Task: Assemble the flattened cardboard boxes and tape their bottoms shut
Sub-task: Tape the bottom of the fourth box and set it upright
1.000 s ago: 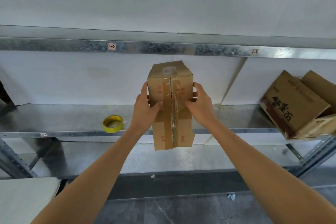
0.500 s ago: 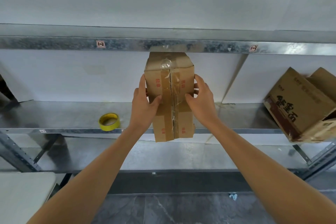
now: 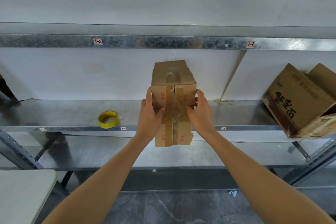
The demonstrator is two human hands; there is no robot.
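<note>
A small brown cardboard box [image 3: 172, 82] is held up in front of the middle metal shelf [image 3: 63, 112], its taped seam facing me. Brown and clear tape run down the seam between the two closed flaps. My left hand [image 3: 150, 116] grips the box's left side, thumb on the front face. My right hand [image 3: 201, 114] grips the right side the same way, thumb pressed near the seam. A yellow roll of tape [image 3: 108, 119] lies on the shelf to the left of the box.
A larger printed cardboard box [image 3: 298, 102] sits tilted at the right end of the shelf, another box behind it. An upper shelf beam [image 3: 163, 42] runs overhead. A lower shelf [image 3: 109, 151] lies below. A pale tabletop corner [image 3: 21, 192] is at bottom left.
The box rose towards the upper beam half a second ago, then came back down a little; both hands stay on its sides.
</note>
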